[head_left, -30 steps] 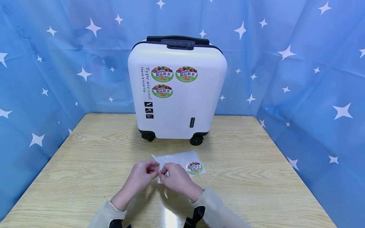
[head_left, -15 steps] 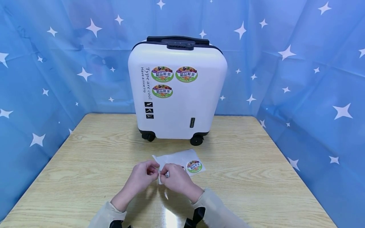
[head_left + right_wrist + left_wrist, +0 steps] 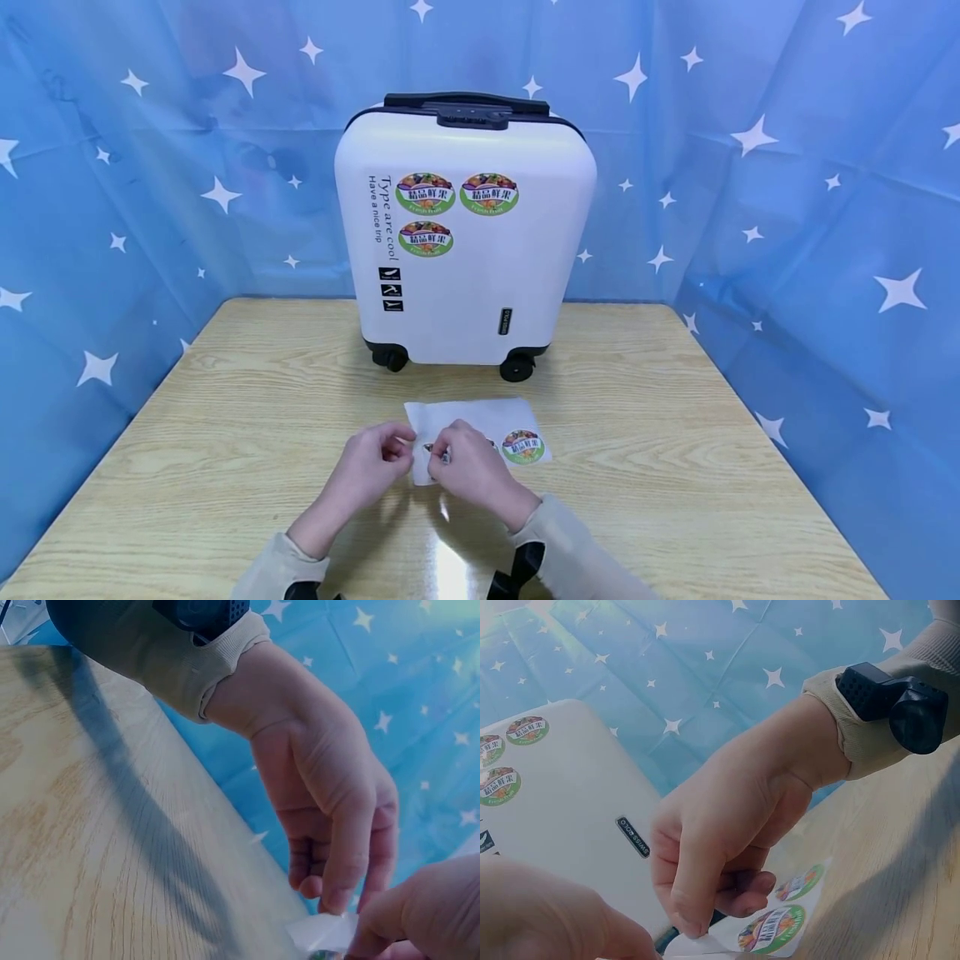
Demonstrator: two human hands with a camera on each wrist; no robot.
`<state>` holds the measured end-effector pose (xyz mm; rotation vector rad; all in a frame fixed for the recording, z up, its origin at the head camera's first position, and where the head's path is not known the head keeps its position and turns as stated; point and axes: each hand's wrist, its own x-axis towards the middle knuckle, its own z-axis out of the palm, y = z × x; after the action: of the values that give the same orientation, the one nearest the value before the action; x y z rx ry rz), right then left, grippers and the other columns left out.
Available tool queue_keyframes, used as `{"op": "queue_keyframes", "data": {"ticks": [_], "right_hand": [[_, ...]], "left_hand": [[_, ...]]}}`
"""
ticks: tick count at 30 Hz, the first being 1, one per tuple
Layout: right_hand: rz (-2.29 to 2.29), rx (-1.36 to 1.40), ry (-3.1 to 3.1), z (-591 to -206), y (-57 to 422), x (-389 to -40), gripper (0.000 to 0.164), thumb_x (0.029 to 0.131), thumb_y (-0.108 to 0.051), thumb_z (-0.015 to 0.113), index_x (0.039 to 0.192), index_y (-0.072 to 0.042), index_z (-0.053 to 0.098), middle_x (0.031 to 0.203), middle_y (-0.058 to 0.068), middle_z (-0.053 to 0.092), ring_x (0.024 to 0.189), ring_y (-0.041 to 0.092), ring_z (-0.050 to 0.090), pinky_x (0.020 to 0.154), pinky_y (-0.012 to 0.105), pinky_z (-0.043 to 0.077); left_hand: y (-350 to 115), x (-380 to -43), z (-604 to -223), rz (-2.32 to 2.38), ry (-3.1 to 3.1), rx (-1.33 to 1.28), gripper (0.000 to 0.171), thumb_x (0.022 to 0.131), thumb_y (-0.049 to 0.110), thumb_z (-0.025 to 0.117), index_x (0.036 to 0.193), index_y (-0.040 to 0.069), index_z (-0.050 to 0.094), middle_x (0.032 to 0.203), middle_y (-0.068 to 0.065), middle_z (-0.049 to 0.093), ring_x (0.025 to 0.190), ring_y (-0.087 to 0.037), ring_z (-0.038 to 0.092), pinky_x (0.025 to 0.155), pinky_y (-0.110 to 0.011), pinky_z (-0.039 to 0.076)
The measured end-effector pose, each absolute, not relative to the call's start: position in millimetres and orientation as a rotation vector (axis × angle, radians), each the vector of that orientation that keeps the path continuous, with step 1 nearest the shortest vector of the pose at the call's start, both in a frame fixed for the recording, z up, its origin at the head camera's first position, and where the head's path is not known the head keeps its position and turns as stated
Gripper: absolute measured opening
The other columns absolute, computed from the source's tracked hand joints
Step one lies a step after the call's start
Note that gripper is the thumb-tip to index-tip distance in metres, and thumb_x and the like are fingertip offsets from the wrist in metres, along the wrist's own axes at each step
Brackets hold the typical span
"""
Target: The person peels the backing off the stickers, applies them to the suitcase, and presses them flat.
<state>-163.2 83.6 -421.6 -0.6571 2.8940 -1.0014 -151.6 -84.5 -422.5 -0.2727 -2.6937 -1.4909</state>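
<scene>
A white sheet of oval fruit stickers (image 3: 465,410) lies between my hands in front of the suitcase. My left hand (image 3: 372,461) pinches the sheet's left edge between thumb and forefinger, which shows in the right wrist view too, where the left hand (image 3: 330,780) comes down on the sheet's white corner (image 3: 322,931). With thumb and forefinger together, my right hand (image 3: 471,468) pinches at a sticker (image 3: 430,448) near that edge. Its fingers hide most of this sticker. To the right of that hand, another sticker (image 3: 522,447) lies flat on the sheet.
A white suitcase (image 3: 472,308) stands upright on the wooden table (image 3: 645,433) behind the sheet. Three fruit stickers, one of them the upper right sticker (image 3: 489,194), are on its front. A blue star-patterned curtain (image 3: 750,200) surrounds the table's back and sides.
The sheet has shifted slightly to the right and lies flatter. My right hand has moved a little right, away from the left, and part of a sticker now shows between them.
</scene>
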Motion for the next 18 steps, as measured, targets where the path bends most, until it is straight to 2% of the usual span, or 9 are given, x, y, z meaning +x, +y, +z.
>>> {"op": "queue_keyframes", "data": {"ticks": [12, 18], "right_hand": [[-1.026, -0.561, 2.915, -421, 91, -167, 0.007, 0.074, -0.011, 0.062, 0.067, -0.014, 0.061, 0.078, -0.003, 0.05, 0.067, 0.012, 0.048, 0.054, 0.024, 0.041], [-0.983, -0.548, 2.95, -422, 95, -169, 0.007, 0.072, -0.012, 0.062, 0.067, -0.015, 0.06, 0.078, -0.004, 0.049, 0.068, 0.012, 0.049, 0.057, 0.026, 0.042]], "left_hand": [[-93, -152, -420, -1.439, -2.719, -0.171, 0.023, 0.075, -0.007, 0.06, 0.093, 0.005, 0.067, 0.069, 0.001, 0.06, 0.064, -0.012, 0.053, 0.056, -0.025, 0.045], [-97, -153, -422, -1.422, -2.732, -0.146, 0.022, 0.075, -0.006, 0.059, 0.092, 0.006, 0.067, 0.069, 0.002, 0.06, 0.064, -0.011, 0.053, 0.057, -0.026, 0.044]]}}
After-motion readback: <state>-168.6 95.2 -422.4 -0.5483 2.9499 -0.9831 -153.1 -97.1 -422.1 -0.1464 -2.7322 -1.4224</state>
